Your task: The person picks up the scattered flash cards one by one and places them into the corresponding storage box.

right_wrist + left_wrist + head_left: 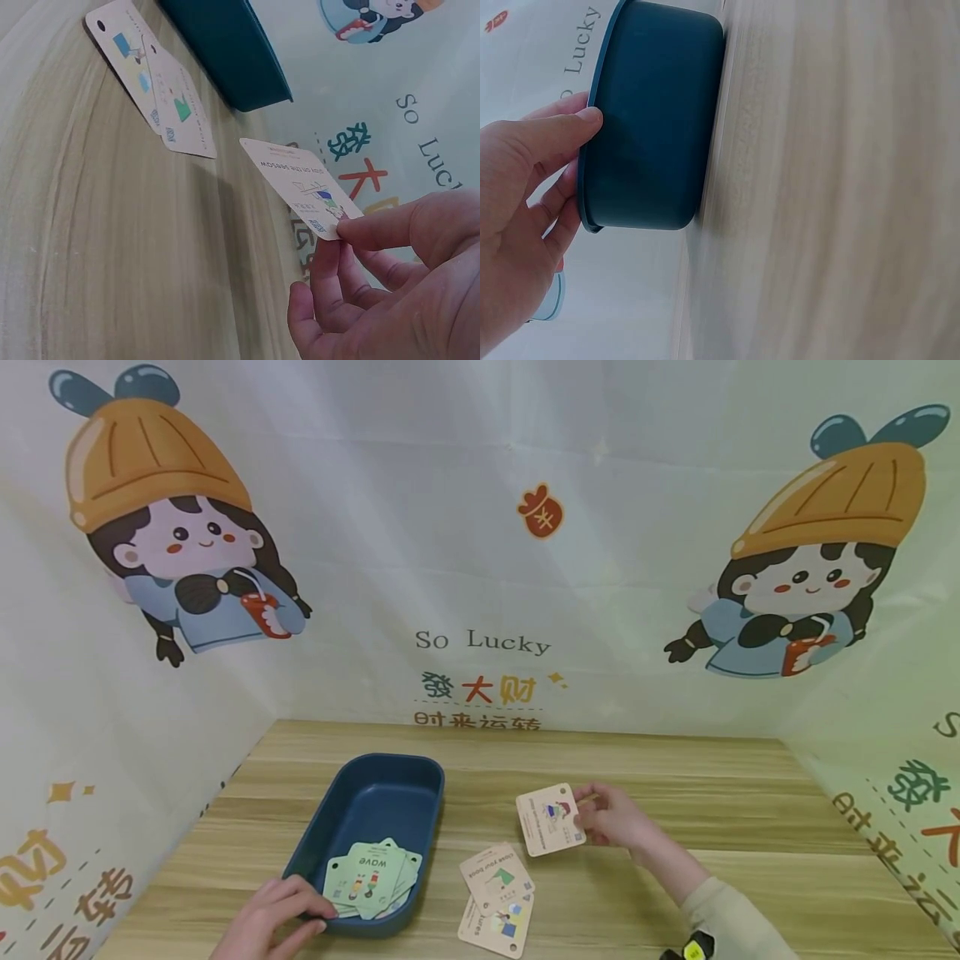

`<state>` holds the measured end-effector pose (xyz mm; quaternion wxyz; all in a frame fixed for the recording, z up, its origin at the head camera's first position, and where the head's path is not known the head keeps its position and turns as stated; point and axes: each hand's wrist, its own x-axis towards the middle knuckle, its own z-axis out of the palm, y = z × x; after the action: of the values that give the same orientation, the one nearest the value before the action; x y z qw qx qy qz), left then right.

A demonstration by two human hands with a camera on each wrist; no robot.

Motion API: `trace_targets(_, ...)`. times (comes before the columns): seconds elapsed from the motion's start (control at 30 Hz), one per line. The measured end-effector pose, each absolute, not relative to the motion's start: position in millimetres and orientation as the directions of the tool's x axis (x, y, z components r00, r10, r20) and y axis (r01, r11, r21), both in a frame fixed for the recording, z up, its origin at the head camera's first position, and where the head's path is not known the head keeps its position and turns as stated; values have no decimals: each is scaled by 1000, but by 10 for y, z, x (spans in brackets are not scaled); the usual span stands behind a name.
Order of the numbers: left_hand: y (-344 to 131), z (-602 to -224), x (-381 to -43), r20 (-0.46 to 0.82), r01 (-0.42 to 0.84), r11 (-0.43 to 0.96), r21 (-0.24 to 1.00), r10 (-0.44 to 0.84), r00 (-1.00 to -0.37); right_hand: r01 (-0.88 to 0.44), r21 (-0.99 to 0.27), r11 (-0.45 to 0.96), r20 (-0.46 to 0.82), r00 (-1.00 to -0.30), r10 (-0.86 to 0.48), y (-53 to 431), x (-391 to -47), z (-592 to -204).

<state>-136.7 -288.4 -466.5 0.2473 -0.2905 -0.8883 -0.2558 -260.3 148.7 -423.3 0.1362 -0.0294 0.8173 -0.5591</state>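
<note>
A dark blue plastic bin (432,802) stands on the table, several green picture cards (367,878) overlapping inside it at its near end. My left hand (273,917) grips the bin's near-left rim; in the left wrist view the thumb (585,126) lies on the outer wall, with fingers behind the rim. To the right of the bin, my right hand (617,817) pinches one cream picture card (550,820) by its edge above the table. In the right wrist view this card (296,180) shows a small drawing and tilts over the tabletop.
Two cream cards, one marked "close your book" (497,878) partly covering another (495,928), lie on the wooden table (637,760) right of the bin. A printed cloth (465,552) hangs behind and along both sides.
</note>
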Motion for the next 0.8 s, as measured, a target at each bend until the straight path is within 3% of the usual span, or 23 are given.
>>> trace_targets(0.4,-2887,-4672,-1355,558,617,720,317,384,-735,115,-931,348,-196,-958,-208,1435,-2626,-4095)
trace_targets(0.8,-2878,-4662,-1362,583,629,721,291,388,-714,100,-946,308,-172,-961,-217,1392,-2674,-3994)
